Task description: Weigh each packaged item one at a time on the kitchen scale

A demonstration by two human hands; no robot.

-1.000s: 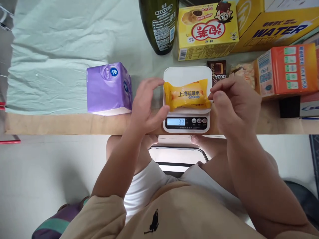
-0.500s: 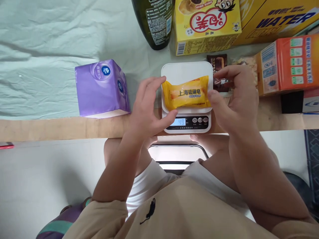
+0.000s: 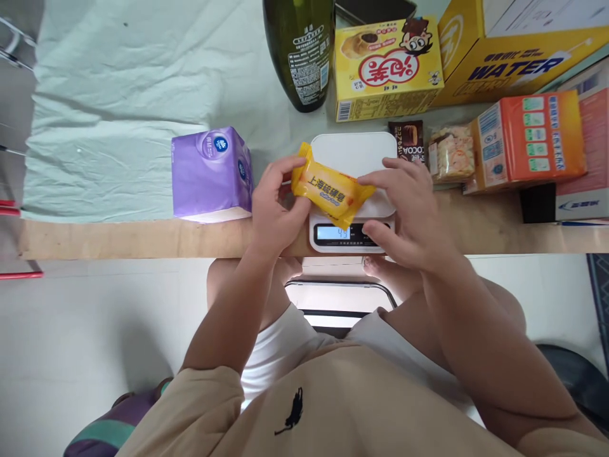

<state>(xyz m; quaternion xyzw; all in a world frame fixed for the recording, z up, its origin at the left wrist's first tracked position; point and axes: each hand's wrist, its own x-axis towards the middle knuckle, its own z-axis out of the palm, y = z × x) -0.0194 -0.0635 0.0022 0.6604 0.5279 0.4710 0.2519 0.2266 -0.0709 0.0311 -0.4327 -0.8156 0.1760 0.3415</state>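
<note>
Since half a second ago, the yellow soap packet (image 3: 328, 192) has been lifted and tilted above the scale (image 3: 353, 152) near the desk's front edge. It is gripped at both ends by the left hand (image 3: 275, 209) and right hand (image 3: 404, 212). Weighing is judged done; setting aside remains.

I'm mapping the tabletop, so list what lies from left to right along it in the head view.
purple tissue pack → left hand → yellow soap packet → right hand → snack packet → orange carton
</note>
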